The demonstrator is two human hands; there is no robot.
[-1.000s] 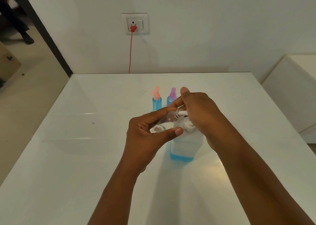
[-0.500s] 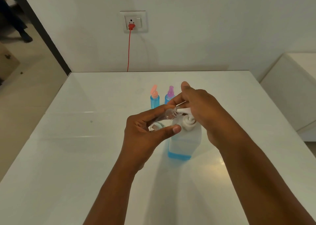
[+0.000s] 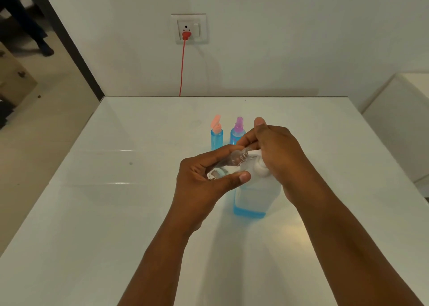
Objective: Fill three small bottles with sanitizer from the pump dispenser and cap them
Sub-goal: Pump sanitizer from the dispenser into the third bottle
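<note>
Orange-capped bottle (image 3: 216, 136): blue-filled, capped, stood on table (image 3: 116, 212). Purple-capped bottle (image 3: 237, 134): likewise, just beside it. Left hand (image 3: 204, 185): held clear bottle (image 3: 228, 164) tilted, mouth touching spout. Dispenser (image 3: 254, 196): upright, little blue liquid at bottom. Right hand (image 3: 278, 157): fingers curled over pump head. Risk: mouth slipping off spout would spill sanitizer; low level might pump air.
</note>
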